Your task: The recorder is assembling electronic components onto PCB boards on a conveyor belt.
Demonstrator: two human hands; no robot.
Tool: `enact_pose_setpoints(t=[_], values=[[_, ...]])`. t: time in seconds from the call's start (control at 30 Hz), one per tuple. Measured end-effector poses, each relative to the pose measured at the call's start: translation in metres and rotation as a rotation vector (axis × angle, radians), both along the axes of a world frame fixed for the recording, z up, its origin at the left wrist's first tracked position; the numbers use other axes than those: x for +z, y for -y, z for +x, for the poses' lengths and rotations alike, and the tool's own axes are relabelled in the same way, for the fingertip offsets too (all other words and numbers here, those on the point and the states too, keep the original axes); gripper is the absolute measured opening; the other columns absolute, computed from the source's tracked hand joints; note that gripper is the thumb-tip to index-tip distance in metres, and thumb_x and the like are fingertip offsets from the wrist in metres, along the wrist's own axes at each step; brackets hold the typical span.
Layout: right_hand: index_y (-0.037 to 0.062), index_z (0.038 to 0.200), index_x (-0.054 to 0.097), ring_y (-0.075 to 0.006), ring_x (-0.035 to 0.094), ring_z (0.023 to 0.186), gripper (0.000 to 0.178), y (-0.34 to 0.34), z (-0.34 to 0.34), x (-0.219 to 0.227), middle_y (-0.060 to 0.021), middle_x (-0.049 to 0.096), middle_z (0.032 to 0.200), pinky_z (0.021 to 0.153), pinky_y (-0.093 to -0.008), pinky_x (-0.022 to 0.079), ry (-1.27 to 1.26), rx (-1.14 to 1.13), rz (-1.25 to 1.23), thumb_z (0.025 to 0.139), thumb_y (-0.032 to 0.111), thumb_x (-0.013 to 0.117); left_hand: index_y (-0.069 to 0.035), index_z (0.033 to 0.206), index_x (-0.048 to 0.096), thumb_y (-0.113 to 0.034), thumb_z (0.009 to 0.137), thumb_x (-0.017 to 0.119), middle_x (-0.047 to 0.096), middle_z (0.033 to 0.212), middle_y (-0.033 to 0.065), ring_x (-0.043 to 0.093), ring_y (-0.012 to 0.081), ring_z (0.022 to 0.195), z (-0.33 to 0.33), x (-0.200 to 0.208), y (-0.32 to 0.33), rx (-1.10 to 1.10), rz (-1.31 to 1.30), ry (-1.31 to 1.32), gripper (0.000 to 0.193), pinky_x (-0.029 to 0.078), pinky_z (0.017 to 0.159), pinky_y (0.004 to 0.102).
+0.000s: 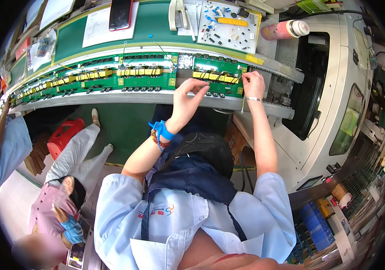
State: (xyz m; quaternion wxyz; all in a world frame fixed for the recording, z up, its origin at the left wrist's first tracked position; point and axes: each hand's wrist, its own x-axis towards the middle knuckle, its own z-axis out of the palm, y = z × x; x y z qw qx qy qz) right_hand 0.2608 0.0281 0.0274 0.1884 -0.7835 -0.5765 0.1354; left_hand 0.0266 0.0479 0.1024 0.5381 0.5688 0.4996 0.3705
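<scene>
My left hand (pixel 187 101) is over the near edge of the green circuit board (pixel 219 64), its thumb and forefinger slightly apart with nothing visible between them. At that board's right edge, my right hand (pixel 253 85) has its fingertips pinched together. A thin yellow-green wire (pixel 243 101) runs down from these fingertips and ends in a small ring terminal. Yellow-wrapped components line the middle of the board, with black parts along its edges. To its left, across a gap, sits another similar circuit board (pixel 145 83) on the same metal rail.
More green boards (pixel 96 80) continue leftward along the rail (pixel 156 97). Beyond lie a phone (pixel 120 14), a parts tray (pixel 206 33), tweezers (pixel 189 24) and a pink bottle (pixel 284 30). A pale machine (pixel 332 121) stands right. Other people (pixel 51 207) are at left, beside a red stool (pixel 62 137).
</scene>
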Motion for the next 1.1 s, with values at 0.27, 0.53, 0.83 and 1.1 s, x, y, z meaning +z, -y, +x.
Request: enact_pose_setpoints(t=[0.27,0.53,0.83,1.1], values=[[0.0013,0.090,0.065,-0.0061,0.057,0.072,0.010,0.018,-0.032,0.068,-0.0011,0.063,0.084,0.064,-0.0211,0.047,-0.978,-0.135,0.064,0.081,0.007,0.065,0.000,0.093,0.063,-0.007,0.082,0.064,0.064,0.082,0.0025,0.057,0.0076,0.072,0.031,-0.002,0.003,0.102,-0.712,0.607,0.013,0.047,0.069,0.0202],[0.0014,0.084,0.064,-0.0034,0.055,0.068,0.006,0.039,-0.041,0.068,0.0021,0.062,0.078,0.061,-0.0183,0.044,-1.246,-0.182,0.055,0.081,0.006,0.066,-0.002,0.096,0.062,-0.009,0.083,0.064,0.063,0.083,0.0020,0.056,0.0065,0.073,0.056,-0.003,0.015,0.059,-0.873,0.700,0.015,0.045,0.067,0.0194],[0.0047,0.071,0.063,-0.0241,0.056,0.064,0.009,0.012,0.033,0.013,-0.0083,0.058,0.067,0.062,-0.0352,0.046,-0.286,-0.192,-0.108,0.074,0.013,0.066,-0.004,0.097,0.057,-0.016,0.087,0.060,0.062,0.082,0.0007,0.055,0.0055,0.071,0.049,-0.011,0.017,-0.023,-0.613,0.383,0.016,0.043,0.064,0.0196],[0.0051,0.068,0.063,-0.0279,0.056,0.071,0.011,0.007,0.035,0.001,-0.0092,0.059,0.070,0.067,-0.0393,0.045,-0.219,-0.155,-0.222,0.071,0.014,0.066,-0.005,0.096,0.057,-0.016,0.088,0.059,0.062,0.082,0.0007,0.054,0.0054,0.071,0.036,-0.013,0.012,0.022,-0.601,0.364,0.014,0.043,0.065,0.0193]])
